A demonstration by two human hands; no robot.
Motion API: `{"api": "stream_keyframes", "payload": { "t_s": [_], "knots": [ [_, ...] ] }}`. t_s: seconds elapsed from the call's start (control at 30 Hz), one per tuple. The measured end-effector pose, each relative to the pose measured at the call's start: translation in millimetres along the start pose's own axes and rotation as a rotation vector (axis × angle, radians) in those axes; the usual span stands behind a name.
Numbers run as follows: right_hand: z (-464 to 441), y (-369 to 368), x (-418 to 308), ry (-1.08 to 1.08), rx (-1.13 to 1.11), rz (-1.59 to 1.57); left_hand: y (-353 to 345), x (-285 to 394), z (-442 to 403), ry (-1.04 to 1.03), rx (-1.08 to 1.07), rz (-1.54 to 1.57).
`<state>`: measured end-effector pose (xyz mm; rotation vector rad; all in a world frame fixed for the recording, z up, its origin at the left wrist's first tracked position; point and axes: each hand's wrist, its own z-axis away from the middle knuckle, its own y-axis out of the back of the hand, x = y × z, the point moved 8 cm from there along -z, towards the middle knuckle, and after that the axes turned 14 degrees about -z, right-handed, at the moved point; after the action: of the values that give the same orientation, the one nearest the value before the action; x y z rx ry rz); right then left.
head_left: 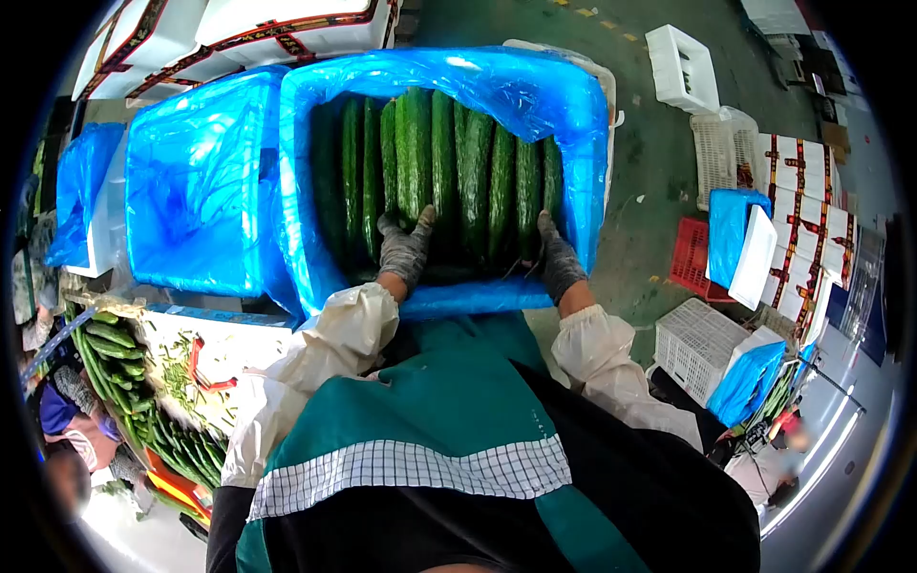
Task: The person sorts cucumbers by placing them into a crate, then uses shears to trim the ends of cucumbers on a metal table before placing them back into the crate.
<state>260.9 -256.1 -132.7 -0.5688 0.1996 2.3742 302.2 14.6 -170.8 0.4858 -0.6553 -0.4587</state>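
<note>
Long green cucumbers [473, 181] lie side by side in a box lined with blue plastic [444, 65]. My left hand [404, 250], in a grey glove, is at the near ends of the cucumbers, left of the middle, with its thumb apart and resting on one of them. At the box's near right corner my right hand [558, 258], also gloved, touches the end of the rightmost cucumber with its thumb; its other fingers are hidden lower down by the liner. What lies under either palm does not show.
A second blue-lined box [196, 186] adjoins on the left. Below it are a white board [248, 349] with a red tool [205, 371] and more cucumbers [115, 353]. Crates [697, 349] stand at right. Other people [86, 430] are at the lower left and lower right.
</note>
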Motion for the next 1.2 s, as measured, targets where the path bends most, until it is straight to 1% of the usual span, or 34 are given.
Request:
{"api": "stream_keyframes", "payload": {
  "t_s": [0.07, 0.1, 0.13, 0.17, 0.2, 0.27, 0.3, 0.37, 0.4, 0.43, 0.47, 0.5, 0.57, 0.6, 0.67, 0.73, 0.8, 0.87, 0.93, 1.0, 1.07, 1.1, 1.13, 1.17, 1.2],
  "knots": [
    [-25, 16, -4, 0.147, 0.061, 0.183, -4, -7, -5, 0.008, -0.006, 0.041],
    [-39, 23, -1, 0.147, 0.059, 0.184, -3, -5, -8, 0.009, -0.007, 0.086],
    [-54, 19, 12, 0.048, -0.082, -0.154, -2, -9, -11, 0.067, -0.031, 0.083],
    [-58, 12, 21, -0.056, -0.219, -0.493, 0, -9, -12, 0.069, -0.031, 0.081],
    [-38, 1, 13, -0.060, -0.218, -0.492, 0, -8, -12, 0.047, -0.043, 0.140],
    [0, -3, -24, 0.269, 0.042, 0.293, 1, -11, -14, 0.035, -0.050, 0.204],
    [-1, -3, -22, 0.264, 0.040, 0.296, -1, -12, -17, 0.010, -0.066, 0.208],
    [-1, 1, -26, 0.286, 0.109, 0.560, 0, -15, -24, -0.014, -0.084, 0.210],
    [-6, 4, -27, 0.284, 0.109, 0.559, -3, -23, -29, 0.062, -0.152, 0.179],
    [-16, 8, -21, 0.212, 0.093, 0.474, -7, -31, -30, 0.139, -0.220, 0.148],
    [-23, 9, -15, 0.142, 0.076, 0.388, -4, -27, -28, 0.139, -0.220, 0.147],
    [-26, 9, -13, 0.142, 0.076, 0.388, -2, -22, -26, 0.116, -0.242, 0.143],
    [-32, 4, -8, 0.123, 0.001, 0.141, 4, -12, -21, 0.091, -0.263, 0.145],
    [-33, 4, -8, 0.127, -0.003, 0.146, 8, -6, -16, 0.089, -0.245, 0.127],
    [-36, 0, 5, 0.013, -0.107, -0.149, 13, -4, -12, 0.089, -0.221, 0.113],
    [-42, 4, 7, -0.001, -0.158, -0.175, 17, 2, -13, -0.002, -0.177, -0.087],
    [-30, -3, 7, -0.018, -0.199, -0.208, 14, 2, -14, -0.024, -0.210, -0.048],
    [-16, -7, -7, 0.105, -0.201, -0.140, 10, 6, -13, -0.052, -0.245, -0.005],
    [-18, -3, -7, 0.113, -0.186, -0.100, 7, 13, -10, -0.113, -0.302, 0.083],
    [-24, -3, -8, 0.116, -0.171, -0.061, 12, 20, -9, -0.104, -0.313, 0.065],
    [-29, -17, 1, -0.085, -0.288, -0.265, 15, 23, -10, -0.097, -0.322, 0.043],
    [-31, -19, -1, -0.075, -0.296, -0.267, 14, 27, -12, -0.137, -0.341, -0.001],
    [-29, -25, -1, -0.079, -0.373, -0.338, 13, 33, -15, -0.182, -0.360, -0.044],
    [-23, -30, -2, -0.083, -0.450, -0.407, 7, 18, -25, -0.198, -0.356, -0.041],
    [-2, -38, -13, -0.038, -0.440, -0.354, 13, 32, -21, -0.437, -0.353, -0.070]
  ]
}}
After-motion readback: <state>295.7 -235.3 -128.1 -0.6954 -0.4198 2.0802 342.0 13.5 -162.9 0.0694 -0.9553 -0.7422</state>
